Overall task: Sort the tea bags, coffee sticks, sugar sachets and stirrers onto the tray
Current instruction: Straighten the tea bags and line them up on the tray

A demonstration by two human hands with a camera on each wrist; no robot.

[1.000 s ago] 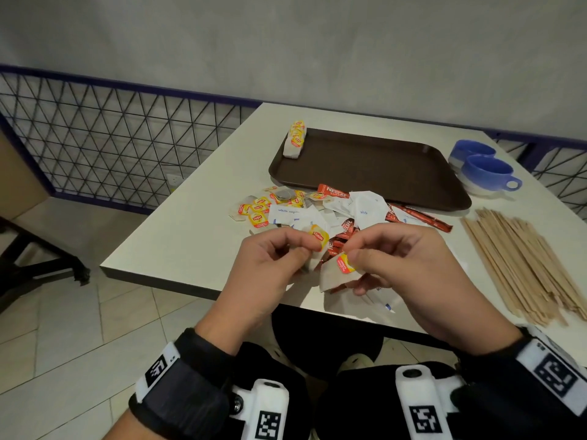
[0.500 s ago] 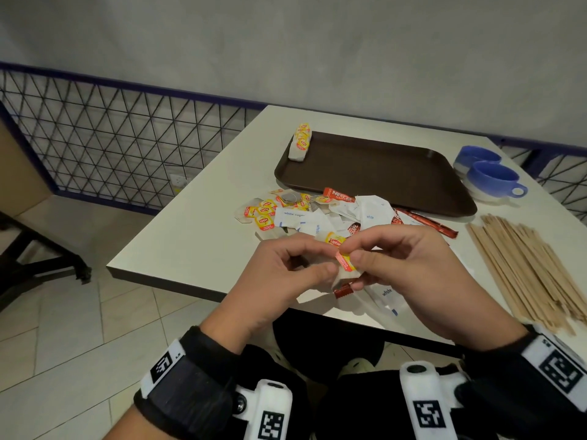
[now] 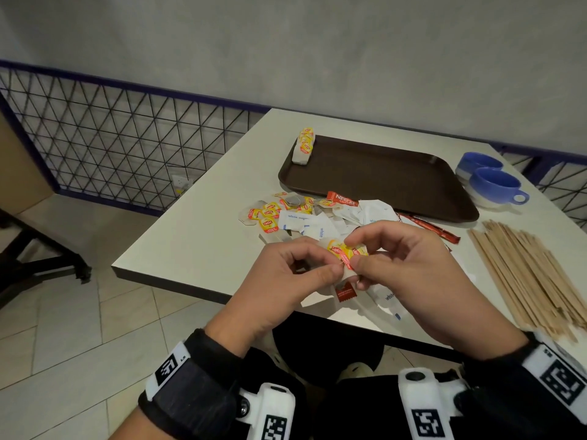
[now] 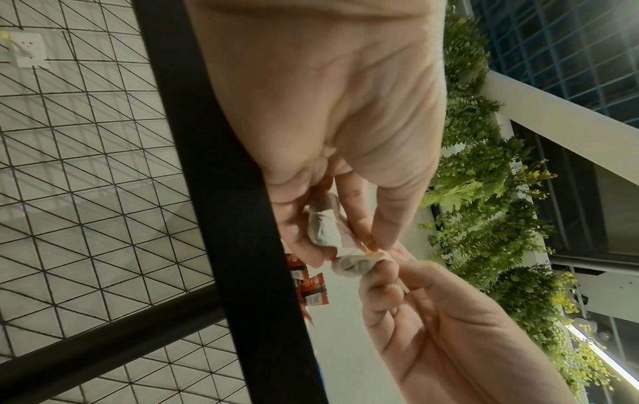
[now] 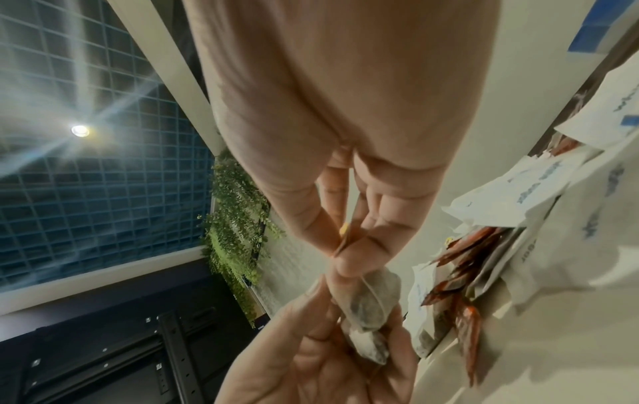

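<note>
Both hands meet above the table's near edge, holding tea bags [image 3: 344, 253] with yellow tags between them. My left hand [image 3: 287, 281] pinches one tea bag [image 4: 323, 227] with thumb and fingers. A second tea bag [image 5: 371, 298] is pinched by my right hand [image 3: 409, 274] at its tag. A mixed pile [image 3: 317, 220] of tea bags, white sugar sachets and red coffee sticks lies on the table beyond the hands. The brown tray [image 3: 381, 176] sits behind it, with a small stack of tea bags [image 3: 303, 147] in its far left corner. Wooden stirrers [image 3: 533, 274] lie in a heap at the right.
Two blue cups [image 3: 492, 185] stand right of the tray. The white table [image 3: 197, 236] ends just under my hands, with tiled floor below. A black mesh fence [image 3: 111, 147] runs along the left, and a dark chair base [image 3: 41, 265] stands on the floor.
The two hands, each holding a tea bag, came together, so the bags now touch between the fingertips. The head view shifted slightly; the pile and tray stay put.
</note>
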